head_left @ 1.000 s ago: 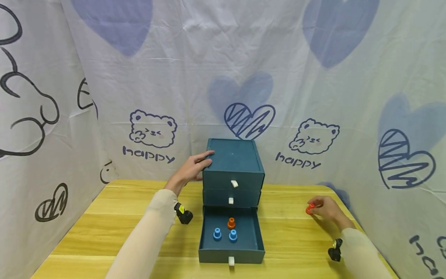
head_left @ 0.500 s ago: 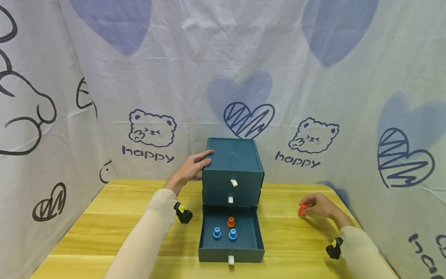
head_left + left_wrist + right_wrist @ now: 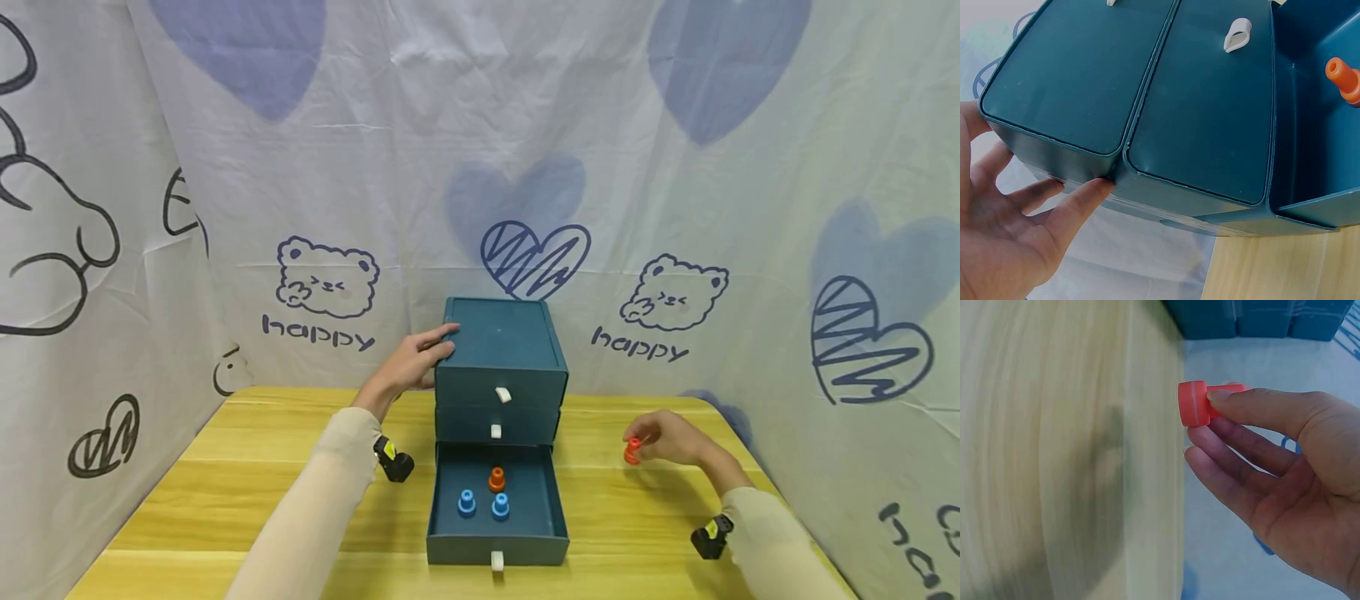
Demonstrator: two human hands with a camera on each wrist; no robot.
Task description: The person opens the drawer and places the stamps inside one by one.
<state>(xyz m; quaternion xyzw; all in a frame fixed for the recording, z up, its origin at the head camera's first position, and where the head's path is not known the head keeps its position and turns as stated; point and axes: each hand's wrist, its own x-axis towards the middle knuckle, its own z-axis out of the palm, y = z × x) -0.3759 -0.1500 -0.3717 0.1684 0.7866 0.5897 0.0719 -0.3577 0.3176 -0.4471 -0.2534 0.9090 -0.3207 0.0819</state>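
In the head view my right hand point(image 3: 671, 437) pinches a small red stepped plastic peg point(image 3: 632, 451) above the right part of the table. The right wrist view shows the thumb against the peg's narrow end, with its wide base point(image 3: 1194, 404) pointing away from the palm. My left hand point(image 3: 408, 362) rests against the left side and top edge of a dark teal drawer cabinet point(image 3: 502, 333), its fingers spread. Below, the bottom drawer point(image 3: 498, 550) is pulled out. Two blue pegs point(image 3: 467, 502) and one orange peg point(image 3: 497, 479) stand upright in it.
Two upper drawers point(image 3: 461, 387) are closed and carry white pull tabs point(image 3: 503, 395). The cabinet stands on a yellow wooden table point(image 3: 300, 467). A printed white cloth point(image 3: 420, 167) hangs behind and at both sides.
My right hand has moved left toward the cabinet, carrying the red peg with it. The left hand, the cabinet and the pegs in the drawer have stayed in place.
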